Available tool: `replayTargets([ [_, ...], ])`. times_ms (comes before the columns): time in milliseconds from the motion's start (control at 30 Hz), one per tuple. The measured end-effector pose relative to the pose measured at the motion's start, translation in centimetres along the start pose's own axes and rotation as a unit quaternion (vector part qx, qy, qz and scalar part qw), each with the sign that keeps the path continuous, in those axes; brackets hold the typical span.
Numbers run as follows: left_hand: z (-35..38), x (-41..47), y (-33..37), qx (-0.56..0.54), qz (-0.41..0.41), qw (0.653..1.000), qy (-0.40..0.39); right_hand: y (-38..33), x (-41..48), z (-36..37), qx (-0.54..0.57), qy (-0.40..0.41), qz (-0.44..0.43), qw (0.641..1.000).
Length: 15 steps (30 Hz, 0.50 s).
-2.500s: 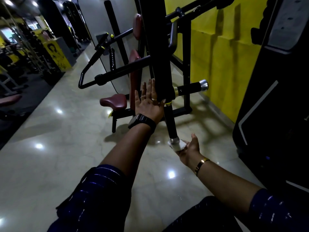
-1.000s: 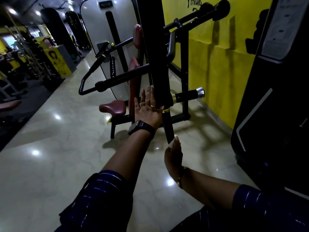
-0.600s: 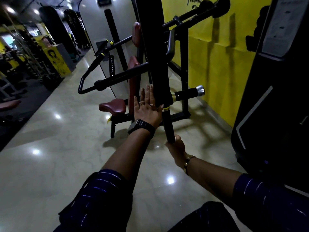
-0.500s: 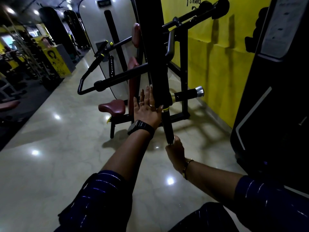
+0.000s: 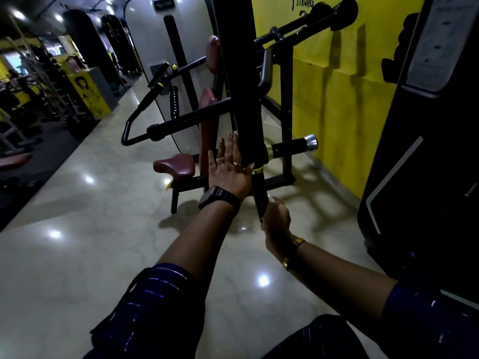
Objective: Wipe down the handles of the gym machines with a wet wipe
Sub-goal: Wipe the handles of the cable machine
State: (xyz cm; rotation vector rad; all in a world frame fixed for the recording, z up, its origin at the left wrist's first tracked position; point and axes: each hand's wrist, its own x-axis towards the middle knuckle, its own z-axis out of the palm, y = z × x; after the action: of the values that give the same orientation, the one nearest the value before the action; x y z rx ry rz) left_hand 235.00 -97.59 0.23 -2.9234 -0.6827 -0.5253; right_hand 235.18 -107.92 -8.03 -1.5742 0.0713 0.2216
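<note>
I am pressing my left hand [image 5: 229, 173] flat, fingers [image 5: 229, 149] straight, against the black upright [image 5: 243, 99]. My right hand [image 5: 276, 220] is curling round the lower end of the handle [image 5: 259, 189], with a pale sliver of wet wipe [image 5: 270, 197] showing at the fingertips. The handle is looking rigid and slick, the wipe limp. I am judging that stroke room ends at the yellow collar [image 5: 258, 169] above.
</note>
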Motion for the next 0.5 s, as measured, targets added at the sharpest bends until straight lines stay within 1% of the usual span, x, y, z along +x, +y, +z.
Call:
replayTargets([
  [100,0.1,0.0,-0.1,-0.002,0.002,1.0,0.004,-0.5,-1.3,0.6,-0.079,0.012,-0.059,0.995],
  [167,0.1,0.0,-0.1,-0.003,0.002,1.0,0.007,-1.0,-0.9,0.9,-0.065,0.013,-0.054,0.996],
  [267,0.2,0.1,-0.2,-0.004,-0.002,1.0,0.004,-2.2,0.1,1.0,-0.01,-0.037,-0.028,0.999],
  [300,0.2,0.1,-0.2,-0.001,-0.003,1.0,0.004,-2.3,0.2,1.0,-0.01,-0.048,-0.028,0.998],
  [333,0.1,0.1,-0.1,0.003,-0.003,1.0,0.002,-2.5,0.0,0.9,-0.028,-0.046,-0.043,0.998],
  [433,-0.1,0.0,0.1,0.005,-0.005,1.0,-0.005,-1.5,-0.6,0.9,-0.062,-0.003,-0.119,0.991],
  [500,-0.2,0.0,0.1,0.004,-0.005,1.0,-0.002,-0.9,-1.0,1.0,-0.061,0.002,-0.121,0.991],
])
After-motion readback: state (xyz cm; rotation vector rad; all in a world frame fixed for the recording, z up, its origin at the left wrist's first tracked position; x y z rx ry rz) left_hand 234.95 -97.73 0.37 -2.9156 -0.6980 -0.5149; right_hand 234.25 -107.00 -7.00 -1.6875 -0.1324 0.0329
